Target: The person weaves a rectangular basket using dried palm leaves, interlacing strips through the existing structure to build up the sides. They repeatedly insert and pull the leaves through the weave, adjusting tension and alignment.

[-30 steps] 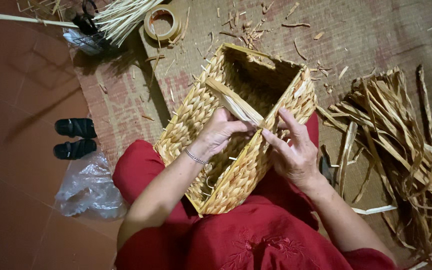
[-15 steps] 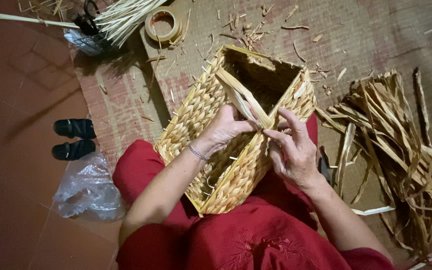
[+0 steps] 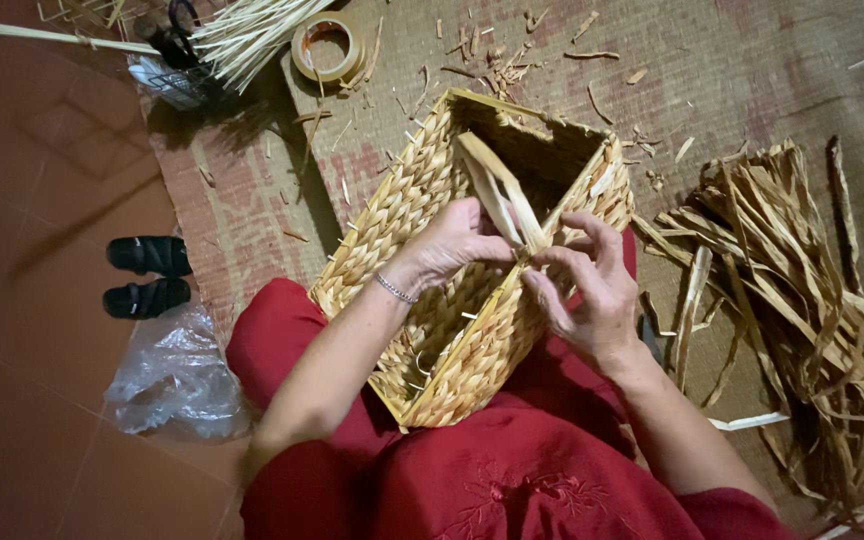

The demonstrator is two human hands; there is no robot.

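Your left hand [image 3: 457, 245] and right hand [image 3: 582, 290] pinched the pale strands [image 3: 497, 195] at the woven basket [image 3: 432, 300] rim; a hard tug could have snapped them.

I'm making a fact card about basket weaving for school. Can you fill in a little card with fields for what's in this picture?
Being made: woven basket, rectangular, straw-coloured, lying on the person's red-clad lap
Left hand: on the basket's rim, pinching a flat pale strip
Right hand: fingers meet the left at the same strip
Pile of dried strips: on the mat, right of the basket
Roll of tape: on the mat, above the basket
Black sandals: on the red floor, left
Clear plastic bag: just below the sandals
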